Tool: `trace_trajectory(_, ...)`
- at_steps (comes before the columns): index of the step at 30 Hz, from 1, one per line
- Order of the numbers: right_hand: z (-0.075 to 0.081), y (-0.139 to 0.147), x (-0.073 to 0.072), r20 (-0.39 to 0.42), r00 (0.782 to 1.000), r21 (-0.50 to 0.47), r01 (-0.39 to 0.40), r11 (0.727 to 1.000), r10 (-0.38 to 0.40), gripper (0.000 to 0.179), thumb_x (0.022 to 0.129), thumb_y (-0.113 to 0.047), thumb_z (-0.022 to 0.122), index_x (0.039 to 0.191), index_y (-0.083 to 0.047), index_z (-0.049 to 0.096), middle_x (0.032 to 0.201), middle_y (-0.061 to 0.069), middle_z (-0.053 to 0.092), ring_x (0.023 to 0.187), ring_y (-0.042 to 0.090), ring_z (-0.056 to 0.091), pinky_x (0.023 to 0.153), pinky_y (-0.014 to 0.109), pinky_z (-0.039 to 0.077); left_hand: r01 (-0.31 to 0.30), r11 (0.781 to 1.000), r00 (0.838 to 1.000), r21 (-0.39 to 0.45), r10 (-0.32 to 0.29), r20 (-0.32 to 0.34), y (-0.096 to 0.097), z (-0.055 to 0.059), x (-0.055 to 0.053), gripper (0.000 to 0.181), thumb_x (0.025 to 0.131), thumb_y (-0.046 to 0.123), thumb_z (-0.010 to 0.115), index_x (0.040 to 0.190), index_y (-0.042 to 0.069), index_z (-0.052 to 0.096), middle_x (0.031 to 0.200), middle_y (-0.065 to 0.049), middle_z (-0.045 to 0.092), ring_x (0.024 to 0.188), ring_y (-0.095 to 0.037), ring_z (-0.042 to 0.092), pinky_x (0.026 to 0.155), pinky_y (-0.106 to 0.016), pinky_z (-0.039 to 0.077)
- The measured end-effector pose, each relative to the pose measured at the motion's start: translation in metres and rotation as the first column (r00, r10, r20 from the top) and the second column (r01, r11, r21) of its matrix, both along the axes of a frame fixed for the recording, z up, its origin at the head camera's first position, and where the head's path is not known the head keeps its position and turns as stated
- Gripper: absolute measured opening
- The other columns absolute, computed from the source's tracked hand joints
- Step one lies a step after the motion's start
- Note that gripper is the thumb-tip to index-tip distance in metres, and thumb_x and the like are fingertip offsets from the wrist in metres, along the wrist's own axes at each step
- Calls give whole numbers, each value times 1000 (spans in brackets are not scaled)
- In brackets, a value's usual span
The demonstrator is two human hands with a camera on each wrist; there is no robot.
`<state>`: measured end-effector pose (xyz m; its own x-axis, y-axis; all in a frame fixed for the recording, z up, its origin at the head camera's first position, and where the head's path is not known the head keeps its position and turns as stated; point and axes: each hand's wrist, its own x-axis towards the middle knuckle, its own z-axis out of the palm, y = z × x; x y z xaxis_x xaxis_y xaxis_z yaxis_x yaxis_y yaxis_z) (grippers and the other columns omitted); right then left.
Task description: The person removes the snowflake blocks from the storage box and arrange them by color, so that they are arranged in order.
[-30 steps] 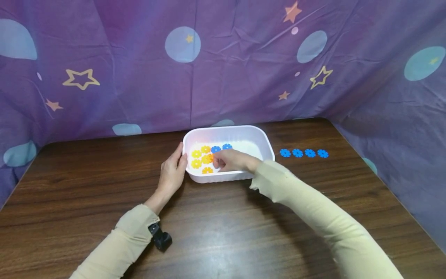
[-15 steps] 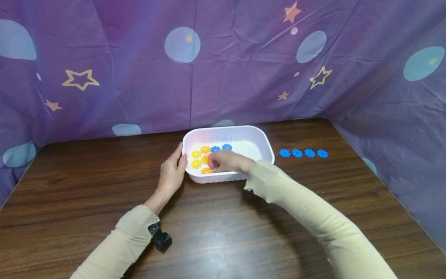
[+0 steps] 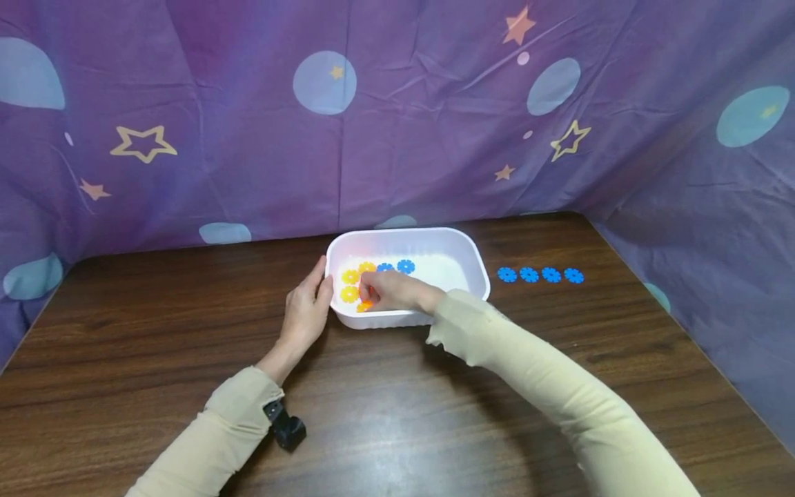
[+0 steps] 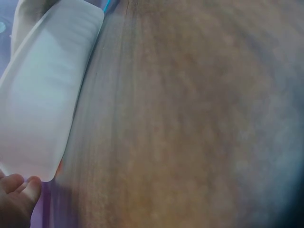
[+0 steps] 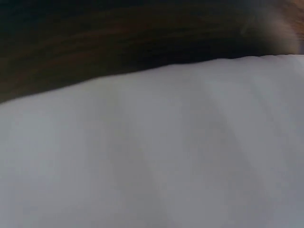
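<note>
My right hand [image 3: 391,290] is inside the white plastic tub [image 3: 456,314], fingers curled down at its left part. Its fingertips pinch an orange snowflake disc [image 3: 364,306], which they mostly cover. Yellow snowflake discs [image 3: 350,295] lie just left of those fingers on the tub floor. Behind the hand are blue snowflake discs [image 3: 406,266], one partly covered. My left hand [image 3: 307,304] rests against the tub's left end with extended fingers and the thumb by the rim. In the left wrist view, its fingertips touch the tub's outer wall [image 4: 40,109].
A row of several blue snowflake discs [image 3: 528,275] lies on the brown wooden table [image 3: 373,428], right of the tub. A purple patterned cloth [image 3: 248,138] hangs behind the table and along its sides. A pale blurred surface fills most of the right wrist view.
My right hand has shifted a little left inside the tub, covering more of the orange disc and nearby pieces. The left hand and the tub have stayed in place.
</note>
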<state>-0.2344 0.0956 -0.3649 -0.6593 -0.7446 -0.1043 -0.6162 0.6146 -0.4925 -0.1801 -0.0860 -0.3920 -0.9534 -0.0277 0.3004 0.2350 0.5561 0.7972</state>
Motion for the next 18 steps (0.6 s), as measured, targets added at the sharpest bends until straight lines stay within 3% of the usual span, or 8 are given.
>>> trace_trajectory(7, -1, -13, 0, 11, 999, -3, -31, 1000, 31, 10, 80, 3, 63, 86, -4, 59, 82, 3, 60, 70, 7, 48, 68, 14, 40, 0, 1000, 1000, 3, 0, -5, 0, -1, 0, 45, 96, 14, 47, 138, 0, 45, 138, -16, 48, 124, -31, 50, 105, -43, 40)
trace_trajectory(18, -1, -28, -2, -3, 1000, 63, -26, 998, 26, 9, 80, 2, 62, 85, -5, 61, 77, 0, 58, 69, 7, 47, 66, 15, 39, -2, 1000, 1000, 4, 2, 8, -1, 0, 0, 45, 96, 15, 46, 139, 1, 44, 139, -15, 47, 125, -32, 48, 106, -43, 38)
